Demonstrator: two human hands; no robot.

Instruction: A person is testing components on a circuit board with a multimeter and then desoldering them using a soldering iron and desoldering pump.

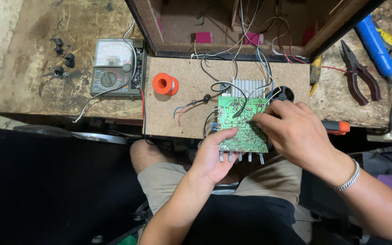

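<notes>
Two-handedly holding a green circuit board [243, 129] solder side up, just above the near edge of a chipboard panel [182, 115] lying on the surface [32, 86]. Gripping the board's lower left corner with the left hand [214, 156], thumb on top and the fingers [225, 136] clenched around the edge. Pressing down on the board's middle right with the right hand [296, 131], its fingers [262, 119] pinched together at a spot among the tracks; not possible to tell whether pinching something small or only touching the solder.

Judging the work as partly along: having the board out of the wooden cabinet [232, 45] and turned over, yet keeping it tied by several wires [225, 75] running back into that cabinet, with the finned heat sink [249, 87] attached at its far edge. Holding no tool in either hand, so seemingly checking rather than joining.

Leaving plenty lying around: an analogue multimeter [114, 68] to the left, its leads trailing off the edge; an orange spool [165, 84] on the panel; dark pliers [359, 75] and a blue-handled tool [376, 45] well to the right; an orange-tipped tool [339, 128] just beyond the right hand. Crowding the board: looping wires crossing its top and a black round part [283, 94] beside the heat sink.
</notes>
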